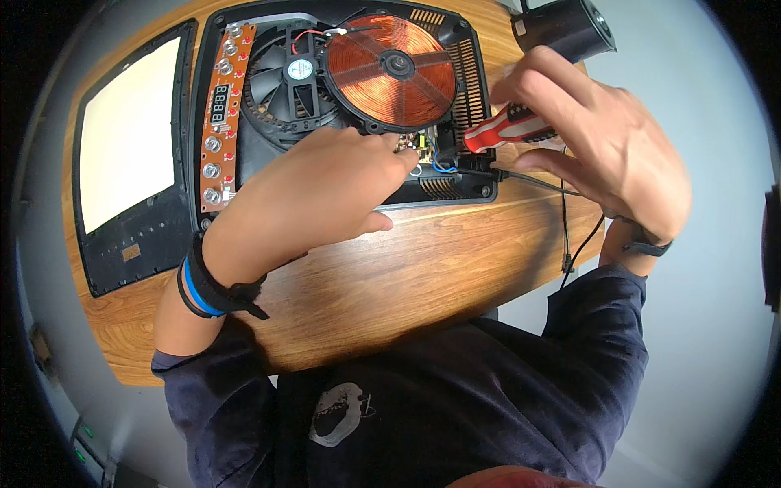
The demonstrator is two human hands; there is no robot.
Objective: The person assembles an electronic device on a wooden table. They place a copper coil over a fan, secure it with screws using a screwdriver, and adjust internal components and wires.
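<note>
An opened induction cooker, its black housing (358,195) lying on the table, has a round copper coil (423,81) on its right side. My left hand (325,175) reaches over the near edge of the housing, just below the coil. Its thumb stands apart from the fingers, and some fingertips are hidden near a small circuit board (425,145). In my right hand (602,138) is a screwdriver (512,128) with a red, white and black handle, held at the housing's right edge. The screwdriver's shaft is not visible.
A black fan (272,85) sits left of the coil, beside an orange-brown control board (220,122). Farther left lies a black-framed panel (134,138) with a pale surface. A black cylindrical object (565,31) stands at the far right; dark cables (541,180) run off the table's right edge.
</note>
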